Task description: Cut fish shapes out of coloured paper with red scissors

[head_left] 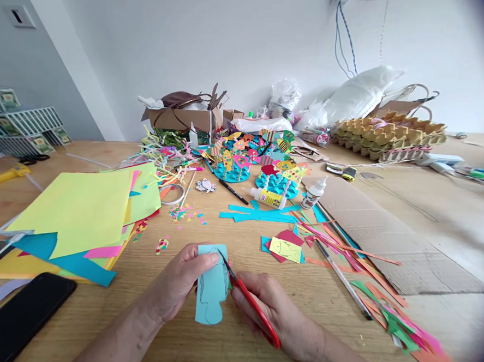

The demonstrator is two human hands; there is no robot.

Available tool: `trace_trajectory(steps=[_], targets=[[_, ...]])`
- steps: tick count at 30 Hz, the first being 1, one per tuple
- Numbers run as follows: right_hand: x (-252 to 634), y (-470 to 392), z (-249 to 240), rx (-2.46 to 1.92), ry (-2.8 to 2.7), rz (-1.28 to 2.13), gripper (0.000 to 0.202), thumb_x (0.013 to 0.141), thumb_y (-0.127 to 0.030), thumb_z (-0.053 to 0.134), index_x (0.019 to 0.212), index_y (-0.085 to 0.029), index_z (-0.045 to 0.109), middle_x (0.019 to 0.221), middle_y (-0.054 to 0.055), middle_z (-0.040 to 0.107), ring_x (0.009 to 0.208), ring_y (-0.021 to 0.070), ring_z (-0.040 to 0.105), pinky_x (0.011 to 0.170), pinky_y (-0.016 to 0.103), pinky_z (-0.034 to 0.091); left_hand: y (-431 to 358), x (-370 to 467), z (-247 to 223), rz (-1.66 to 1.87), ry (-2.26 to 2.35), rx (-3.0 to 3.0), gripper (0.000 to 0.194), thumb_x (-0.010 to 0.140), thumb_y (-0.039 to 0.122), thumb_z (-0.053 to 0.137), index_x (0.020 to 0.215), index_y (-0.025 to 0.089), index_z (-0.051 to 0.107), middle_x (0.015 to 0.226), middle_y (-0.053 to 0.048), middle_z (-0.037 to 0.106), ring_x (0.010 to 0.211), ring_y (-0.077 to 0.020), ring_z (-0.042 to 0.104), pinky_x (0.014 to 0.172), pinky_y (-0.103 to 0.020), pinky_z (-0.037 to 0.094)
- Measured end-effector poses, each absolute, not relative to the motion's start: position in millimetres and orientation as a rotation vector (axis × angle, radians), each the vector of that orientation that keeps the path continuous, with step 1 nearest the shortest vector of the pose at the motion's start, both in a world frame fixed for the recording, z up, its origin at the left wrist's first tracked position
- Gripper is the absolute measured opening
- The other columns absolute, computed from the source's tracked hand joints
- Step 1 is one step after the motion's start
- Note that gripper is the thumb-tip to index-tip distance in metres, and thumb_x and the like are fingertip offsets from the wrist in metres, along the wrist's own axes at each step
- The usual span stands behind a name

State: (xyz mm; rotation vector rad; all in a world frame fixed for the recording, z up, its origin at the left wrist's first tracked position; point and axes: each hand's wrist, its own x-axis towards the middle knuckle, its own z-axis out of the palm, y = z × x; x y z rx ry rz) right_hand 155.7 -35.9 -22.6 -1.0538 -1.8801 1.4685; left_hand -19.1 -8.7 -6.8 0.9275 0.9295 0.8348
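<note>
My left hand (182, 283) pinches the upper part of a light blue piece of paper (211, 292), thumb on top. A fish-like outline is drawn on it in dark line, and its lower right edge is cut into a curve. In my right hand (269, 299) is a pair of red-handled scissors (256, 311). Their dark blades lie across the paper's upper right edge, pointing up and left. Right of the hands lies a small stack of paper pieces, topped by a yellow piece with a drawn fish (286, 249).
Coloured paper sheets (83, 207) and a black phone (33, 319) lie left. Blue strips (260, 213), glue bottles (314, 193) and paper fish on blue bases (232, 172) stand ahead. Right are a pen (344, 278), colourful scraps (392, 314), cardboard (376, 227) and egg trays (387, 136).
</note>
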Motion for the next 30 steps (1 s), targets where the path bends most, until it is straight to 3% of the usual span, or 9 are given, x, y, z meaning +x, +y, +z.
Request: trace_trajectory(steps=[10, 18, 30], targets=[[156.3, -35.1, -27.3, -1.047, -1.960, 1.349, 0.030, 0.091, -0.033, 0.041, 0.066, -0.019, 0.035, 0.059, -0.006, 0.030, 0.051, 0.0069, 0.026, 0.045, 0.019, 0.024, -9.3, -18.8, -3.7, 0.826, 0.850, 0.890, 0.022, 0.069, 0.033, 0.067, 0.061, 0.013, 0.062, 0.051, 0.003, 0.058, 0.045, -0.0070, 0.048, 0.043, -0.016, 0.036], [155.3, -36.4, -25.8, -1.075, -1.922, 1.362, 0.033, 0.091, -0.037, 0.040, 0.064, -0.018, 0.034, 0.058, -0.005, 0.031, 0.052, 0.0074, 0.028, 0.047, 0.020, 0.024, -8.5, -21.0, -3.5, 0.862, 0.921, 0.995, 0.024, 0.071, 0.036, 0.064, 0.063, 0.015, 0.059, 0.054, 0.003, 0.057, 0.051, -0.0090, 0.050, 0.050, -0.018, 0.042], [155.0, -36.3, -19.8, -1.084, -1.879, 1.450, 0.035, 0.090, -0.038, 0.043, 0.062, -0.019, 0.034, 0.055, -0.006, 0.033, 0.048, 0.0069, 0.029, 0.046, 0.020, 0.024, -10.5, -16.3, -0.5, 0.840, 0.976, 1.034, 0.024, 0.069, 0.037, 0.064, 0.060, 0.015, 0.058, 0.051, 0.004, 0.050, 0.049, -0.0087, 0.044, 0.046, -0.018, 0.038]])
